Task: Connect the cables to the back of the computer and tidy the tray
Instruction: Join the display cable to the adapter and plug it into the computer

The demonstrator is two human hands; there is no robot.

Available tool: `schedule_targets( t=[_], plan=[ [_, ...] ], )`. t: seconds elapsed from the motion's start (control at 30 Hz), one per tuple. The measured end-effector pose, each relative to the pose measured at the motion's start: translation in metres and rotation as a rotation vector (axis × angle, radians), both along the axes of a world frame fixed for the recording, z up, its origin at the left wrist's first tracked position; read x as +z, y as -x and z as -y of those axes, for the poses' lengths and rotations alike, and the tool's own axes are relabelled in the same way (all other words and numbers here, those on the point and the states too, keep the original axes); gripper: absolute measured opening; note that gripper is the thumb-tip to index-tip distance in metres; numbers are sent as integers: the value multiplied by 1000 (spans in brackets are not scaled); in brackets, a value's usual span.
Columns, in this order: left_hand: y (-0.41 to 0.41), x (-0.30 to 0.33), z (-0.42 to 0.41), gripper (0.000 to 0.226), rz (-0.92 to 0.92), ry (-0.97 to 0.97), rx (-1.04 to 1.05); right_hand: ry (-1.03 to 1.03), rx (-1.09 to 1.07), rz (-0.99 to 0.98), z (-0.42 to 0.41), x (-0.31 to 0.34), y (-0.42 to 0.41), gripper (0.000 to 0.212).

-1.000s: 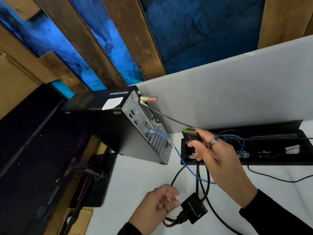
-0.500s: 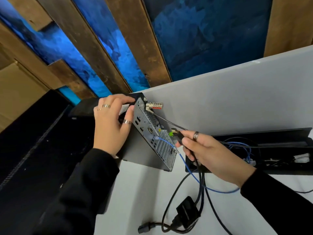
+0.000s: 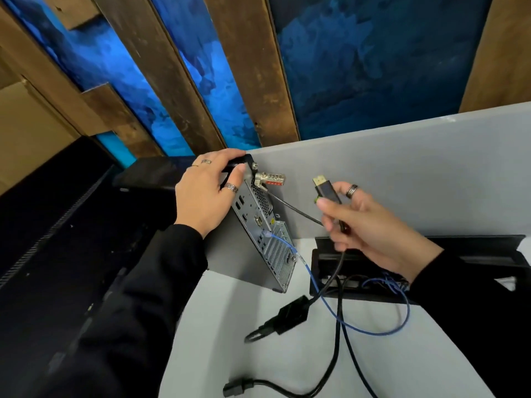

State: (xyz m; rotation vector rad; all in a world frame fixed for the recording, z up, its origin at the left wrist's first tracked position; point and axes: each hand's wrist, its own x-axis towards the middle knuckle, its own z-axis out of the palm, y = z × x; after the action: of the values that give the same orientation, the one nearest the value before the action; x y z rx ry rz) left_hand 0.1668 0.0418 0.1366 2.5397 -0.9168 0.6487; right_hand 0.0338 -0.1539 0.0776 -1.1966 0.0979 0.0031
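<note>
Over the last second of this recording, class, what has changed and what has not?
The left hand left the power brick on the desk and now grips the computer at its top rear corner. The right hand carried the black plug towards the back panel, then drew it back, unplugged. The blue cable stayed connected.

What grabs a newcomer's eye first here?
The right hand holding up a black display plug, gold tip clear of the ports. Left of it, the left hand grips the top rear corner of the computer, where a blue cable is already plugged in.
</note>
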Motion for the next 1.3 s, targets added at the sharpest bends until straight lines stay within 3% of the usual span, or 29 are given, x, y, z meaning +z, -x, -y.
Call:
schedule_targets(
  t=[0.07, 0.17, 0.3, 0.43, 0.6, 0.9, 1.1, 1.17, 1.3],
  plan=[
    [0, -1, 0, 46, 10, 11, -1, 164, -137, 76, 10, 9, -3, 8],
    [0, -2, 0, 47, 25, 16, -19, 647, -294, 231, 21, 18, -8, 8],
    [-2, -5, -5, 47, 63, 31, -75, 1061, -192, 249, 12, 17, -6, 14],
    [-6, -9, -8, 45, 128, 35, -120, 1245, -113, 213, -15, 8, 0, 21],
    [-7, -14, -9, 44, 201, 33, -129, 1312, -149, 282, -40, -3, -2, 24],
    [-9, -21, -7, 41, 306, 118, -187, 1406, -227, 238, -53, -10, -12, 29],
    [-14, -24, -7, 38, 339, 155, -223, 1373, -250, 295, -58, -16, -24, 28],
    [-14, -25, -7, 38, 352, 164, -220, 1258, -227, 317, -59, -19, -28, 25],
    [-14, -26, -7, 37, 362, 179, -218, 680, -116, 357, -58, -33, -31, 17]
  ],
)
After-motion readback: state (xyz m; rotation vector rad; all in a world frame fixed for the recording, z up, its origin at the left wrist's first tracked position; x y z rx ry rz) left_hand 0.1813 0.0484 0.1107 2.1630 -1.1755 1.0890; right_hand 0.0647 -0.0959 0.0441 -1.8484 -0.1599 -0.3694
